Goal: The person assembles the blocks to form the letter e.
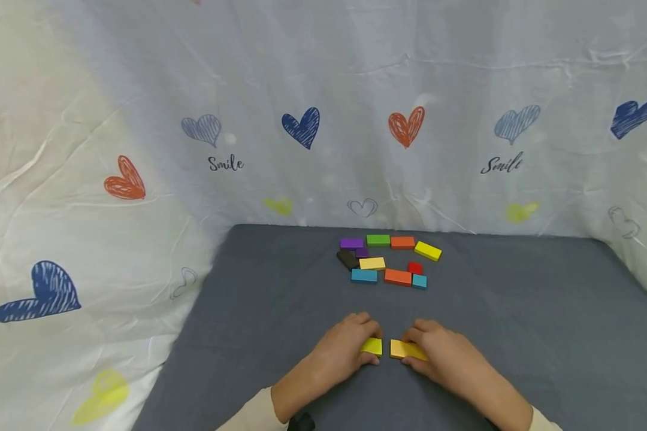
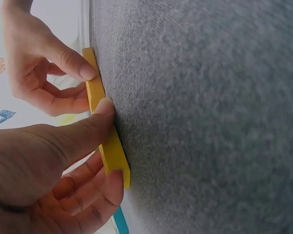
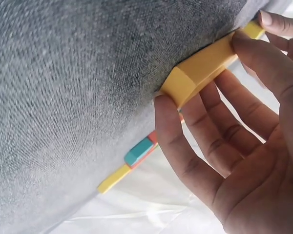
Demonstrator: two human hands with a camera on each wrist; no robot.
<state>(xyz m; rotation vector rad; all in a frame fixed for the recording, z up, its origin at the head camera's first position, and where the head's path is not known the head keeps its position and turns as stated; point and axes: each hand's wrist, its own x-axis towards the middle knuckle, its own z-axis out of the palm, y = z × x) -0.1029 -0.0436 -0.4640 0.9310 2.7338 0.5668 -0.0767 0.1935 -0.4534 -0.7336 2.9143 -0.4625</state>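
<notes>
My left hand [image 1: 344, 346] grips a bright yellow block [image 1: 373, 346] on the grey cloth, thumb at its near side and fingers curled over the far side. To its right, my right hand [image 1: 446, 358] holds an amber-yellow block [image 1: 401, 349] by its sides. The two blocks lie end to end in a rough line, with a narrow gap between them in the head view. Close up in the left wrist view, the thumb and a fingertip pinch the yellow block [image 2: 115, 153]. In the right wrist view, thumb and forefinger span the length of the amber block [image 3: 205, 63].
Beyond the hands lies a loose group of several coloured blocks, among them a blue block [image 1: 363, 276], an orange block [image 1: 398, 277], a black block [image 1: 347, 259] and a tilted yellow block [image 1: 428, 251]. A white curtain [image 1: 356, 78] printed with hearts hangs behind the grey-covered table [image 1: 517, 311].
</notes>
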